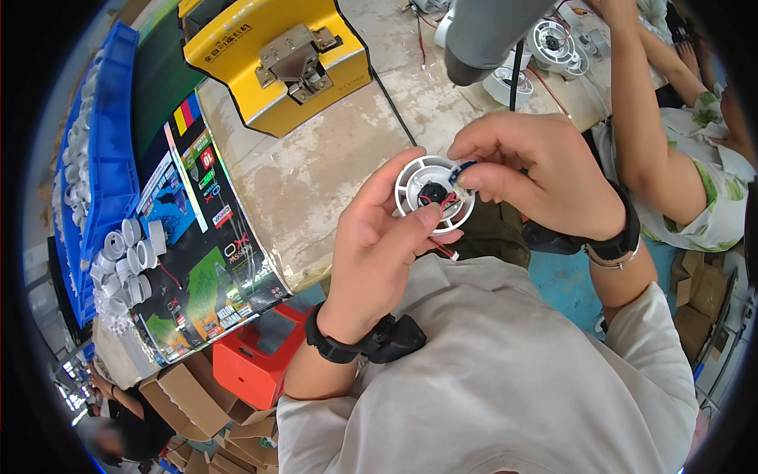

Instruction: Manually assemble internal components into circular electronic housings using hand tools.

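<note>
My left hand [384, 237] is closed round a round white plastic fan housing [404, 175], its thumb lying over the front. Inside the housing sits a black motor hub [433, 193] with red and black wires. A small white connector [451, 254] on a short wire hangs below the rim. At the housing's upper right edge, my right hand [525, 170] pinches a small dark blue piece, perhaps a circuit board [461, 169], between thumb and fingertips. The piece is partly hidden by the fingers, and I cannot tell whether it touches the housing.
A yellow machine [260, 71] stands on the worktable [292, 189]. A grey cylindrical tool [489, 39] hangs above. More white housings [550, 43] lie at the back right near a co-worker's arm [639, 118]. White rings [136, 253] and a blue bin [110, 166] are at left.
</note>
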Tool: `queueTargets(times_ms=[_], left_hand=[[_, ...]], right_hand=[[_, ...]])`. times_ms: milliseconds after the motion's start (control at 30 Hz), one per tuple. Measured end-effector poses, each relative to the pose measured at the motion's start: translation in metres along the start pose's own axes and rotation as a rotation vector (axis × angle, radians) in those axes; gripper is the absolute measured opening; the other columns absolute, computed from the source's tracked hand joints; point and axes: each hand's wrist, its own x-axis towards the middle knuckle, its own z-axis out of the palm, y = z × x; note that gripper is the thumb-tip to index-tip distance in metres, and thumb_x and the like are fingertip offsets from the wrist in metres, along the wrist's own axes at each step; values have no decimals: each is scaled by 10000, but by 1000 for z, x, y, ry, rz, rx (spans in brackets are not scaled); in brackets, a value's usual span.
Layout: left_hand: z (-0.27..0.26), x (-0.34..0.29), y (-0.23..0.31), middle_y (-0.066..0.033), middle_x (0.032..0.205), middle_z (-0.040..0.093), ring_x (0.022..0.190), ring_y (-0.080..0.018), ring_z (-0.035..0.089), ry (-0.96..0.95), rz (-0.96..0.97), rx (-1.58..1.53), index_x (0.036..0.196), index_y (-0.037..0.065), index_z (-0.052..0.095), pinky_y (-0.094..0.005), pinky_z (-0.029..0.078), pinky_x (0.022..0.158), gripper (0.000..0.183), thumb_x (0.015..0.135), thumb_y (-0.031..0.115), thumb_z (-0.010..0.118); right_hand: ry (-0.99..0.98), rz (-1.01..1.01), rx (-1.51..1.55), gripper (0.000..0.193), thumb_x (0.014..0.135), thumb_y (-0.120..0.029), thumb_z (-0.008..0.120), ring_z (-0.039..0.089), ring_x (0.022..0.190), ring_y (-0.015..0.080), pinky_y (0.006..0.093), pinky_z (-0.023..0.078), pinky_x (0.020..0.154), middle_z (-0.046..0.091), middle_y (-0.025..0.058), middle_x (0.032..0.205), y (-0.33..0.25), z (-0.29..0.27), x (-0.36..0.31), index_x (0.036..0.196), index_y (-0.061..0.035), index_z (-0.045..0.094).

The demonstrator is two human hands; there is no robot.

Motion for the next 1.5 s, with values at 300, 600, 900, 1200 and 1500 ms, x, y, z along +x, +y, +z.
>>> queueTargets(times_ms=[300,600,900,1200,1500], left_hand=[[-2,0,-2,-91,1102,486,951,-173,547,31,-19,-77,1258,14,334,-310,516,758,472,816,-17,499],[-3,-3,-3,-101,1100,487,960,-154,530,54,218,123,1260,-7,319,-270,502,738,540,773,-61,549],[-3,-3,-10,-95,1112,475,999,-149,493,-9,342,192,1269,-19,308,-268,441,811,602,731,-118,561],[4,-5,-12,-79,1080,490,973,-117,491,0,342,252,1227,-11,359,-239,415,818,564,709,-145,538],[2,-2,-16,-82,1083,487,992,-122,475,-17,345,195,1228,-17,356,-254,398,841,543,726,-127,532]], right_hand=[[-49,143,192,93,753,-37,607,587,564,124,229,450,499,599,73,642,4,2,4,835,3,589],[-36,-168,-24,184,721,-24,628,603,684,165,247,488,592,612,84,798,5,-3,-9,903,-5,607],[133,-93,53,201,692,7,646,598,672,161,243,492,591,617,70,783,0,10,-14,888,-6,606],[33,-210,22,203,699,20,633,600,672,184,253,477,574,626,80,799,4,12,-9,892,-44,624],[79,-240,7,209,691,4,639,569,637,206,264,452,556,615,78,750,3,15,-9,891,-55,630]])
